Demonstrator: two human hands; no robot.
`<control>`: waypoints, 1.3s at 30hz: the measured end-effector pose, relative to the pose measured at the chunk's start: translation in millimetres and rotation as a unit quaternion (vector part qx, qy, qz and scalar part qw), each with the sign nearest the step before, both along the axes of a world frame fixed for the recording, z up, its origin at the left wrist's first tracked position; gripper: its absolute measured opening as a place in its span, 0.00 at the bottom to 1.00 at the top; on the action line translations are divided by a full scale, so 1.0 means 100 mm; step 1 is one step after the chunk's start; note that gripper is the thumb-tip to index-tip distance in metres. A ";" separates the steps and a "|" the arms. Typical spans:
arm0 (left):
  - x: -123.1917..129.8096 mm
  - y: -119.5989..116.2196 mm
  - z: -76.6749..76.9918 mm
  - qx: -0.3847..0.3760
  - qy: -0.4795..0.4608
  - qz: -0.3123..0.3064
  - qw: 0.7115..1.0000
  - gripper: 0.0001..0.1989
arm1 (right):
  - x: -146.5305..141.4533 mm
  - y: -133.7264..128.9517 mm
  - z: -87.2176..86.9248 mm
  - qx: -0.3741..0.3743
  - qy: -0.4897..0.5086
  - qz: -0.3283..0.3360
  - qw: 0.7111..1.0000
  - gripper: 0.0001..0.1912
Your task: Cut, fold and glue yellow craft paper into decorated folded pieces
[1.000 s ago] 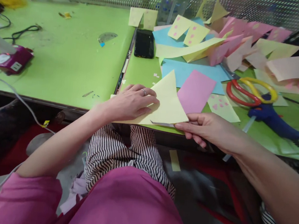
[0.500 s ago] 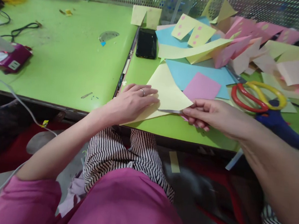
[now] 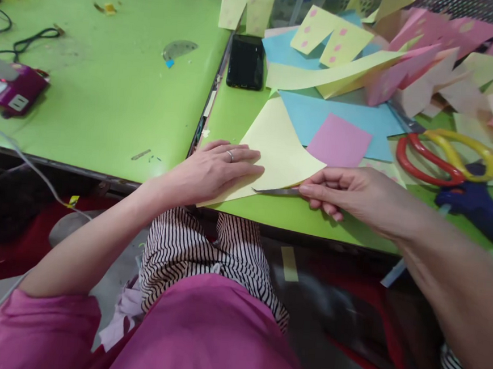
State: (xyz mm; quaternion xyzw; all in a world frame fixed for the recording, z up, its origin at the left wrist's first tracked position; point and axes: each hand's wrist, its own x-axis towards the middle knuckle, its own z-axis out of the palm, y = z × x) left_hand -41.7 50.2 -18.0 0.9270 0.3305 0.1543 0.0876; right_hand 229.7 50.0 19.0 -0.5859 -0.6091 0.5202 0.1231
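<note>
My left hand (image 3: 226, 168) lies flat, fingers stretched out, on a folded pale yellow paper sheet (image 3: 281, 147) near the front edge of the green table. In my right hand (image 3: 343, 195) is a pair of thin metal tweezers (image 3: 275, 191) with a fine bent tip, pinched between thumb and fingers. The tip points left and lies at the sheet's front edge, close to my left fingertips. My right fingertips also meet the sheet's right corner; whether they grip it I cannot tell. A pink paper square (image 3: 339, 140) lies just behind, on blue paper (image 3: 381, 124).
Scissors with red and yellow handles (image 3: 470, 159) and a dark blue tool (image 3: 479, 208) lie to the right. A black phone (image 3: 246, 62) is behind the sheet. Cut yellow and pink papers (image 3: 426, 68) pile up at the back right. A purple power socket (image 3: 15, 92) stands far left.
The tweezers have shifted slightly towards me and left, so more of their bent tip shows at the fold's edge. My left hand stays pressed on the sheet. The camera view has shifted a little.
</note>
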 end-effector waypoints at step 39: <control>-0.10 0.18 0.07 -0.088 0.063 -0.042 0.993 0.21 | -0.49 0.00 0.03 -0.057 0.018 0.067 0.996 0.22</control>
